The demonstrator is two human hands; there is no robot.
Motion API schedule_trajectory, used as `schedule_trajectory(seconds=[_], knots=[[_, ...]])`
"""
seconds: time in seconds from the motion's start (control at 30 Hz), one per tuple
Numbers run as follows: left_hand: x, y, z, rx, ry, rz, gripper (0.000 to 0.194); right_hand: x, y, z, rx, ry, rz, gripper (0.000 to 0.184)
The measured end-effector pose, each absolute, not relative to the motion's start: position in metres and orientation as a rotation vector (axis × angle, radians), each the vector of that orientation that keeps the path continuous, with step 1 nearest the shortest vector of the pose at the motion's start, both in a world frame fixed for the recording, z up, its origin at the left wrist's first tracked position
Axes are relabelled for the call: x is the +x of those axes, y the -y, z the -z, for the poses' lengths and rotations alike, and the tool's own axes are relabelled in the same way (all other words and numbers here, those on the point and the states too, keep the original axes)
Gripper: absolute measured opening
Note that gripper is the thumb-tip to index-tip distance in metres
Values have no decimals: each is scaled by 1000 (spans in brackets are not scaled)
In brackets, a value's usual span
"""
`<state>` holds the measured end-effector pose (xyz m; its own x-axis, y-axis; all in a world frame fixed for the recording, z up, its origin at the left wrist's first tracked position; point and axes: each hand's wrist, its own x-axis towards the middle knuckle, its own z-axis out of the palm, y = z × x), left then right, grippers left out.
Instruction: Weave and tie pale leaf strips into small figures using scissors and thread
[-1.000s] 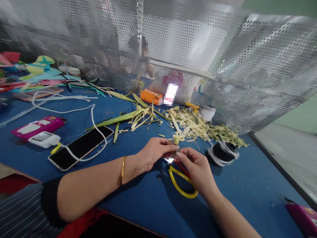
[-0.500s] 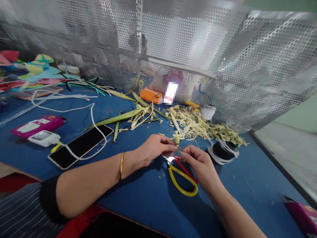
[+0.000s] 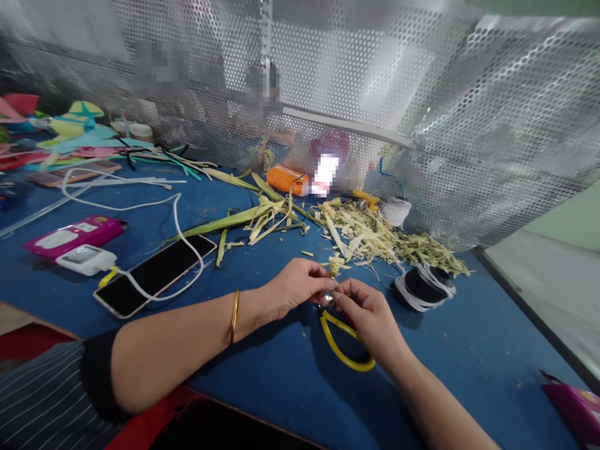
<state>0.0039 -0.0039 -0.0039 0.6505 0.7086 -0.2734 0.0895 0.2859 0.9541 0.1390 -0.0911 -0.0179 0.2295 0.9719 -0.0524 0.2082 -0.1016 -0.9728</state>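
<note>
A small pale yellow-green plaited piece point(image 3: 335, 265), which looks like woven leaf strips, stands up from between my two hands. My left hand point(image 3: 300, 282) is closed in a pinch around its lower part. From the other side my right hand point(image 3: 368, 309) pinches close below it, fingertips nearly touching the left ones; thin strands there are mostly hidden by the fingers. Beneath my hands lies a pair of scissors point(image 3: 350, 364). Its yellow handle shows, while the other handle and most of the blades are covered by my right hand.
Shredded leaf strips point(image 3: 370, 234) lie beyond my hands, with longer green leaves point(image 3: 225, 223) to their left. A black spool with white cord point(image 3: 422, 289) stands right. At left are a phone point(image 3: 157, 275), white cable and magenta box point(image 3: 77, 234). A perforated screen point(image 3: 337, 81) backs the table.
My right hand has moved slightly left and up, closer to my left fingertips, and now covers the scissors' red handle. My left hand still pinches the plaited piece.
</note>
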Motion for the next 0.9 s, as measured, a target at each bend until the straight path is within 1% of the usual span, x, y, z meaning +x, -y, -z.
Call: schedule_trajectory(seconds=[0.1, 0.17, 0.4, 0.73, 0.9], knots=[[3, 3, 2, 1316, -763, -495, 15, 142, 92, 15, -1395, 1016, -1168, 25], [2, 2, -1, 1326, -768, -485, 15, 145, 92, 14, -1350, 960, -1224, 25], [2, 3, -5, 1085, -840, -413, 19, 141, 91, 14, -1489, 1123, -1041, 34], [0, 1, 5, 1272, -757, -415, 27, 143, 92, 16, -1472, 1084, -1070, 28], [-1, -1, 3, 1316, -721, -366, 26, 149, 93, 16, -1393, 1052, -1171, 25]])
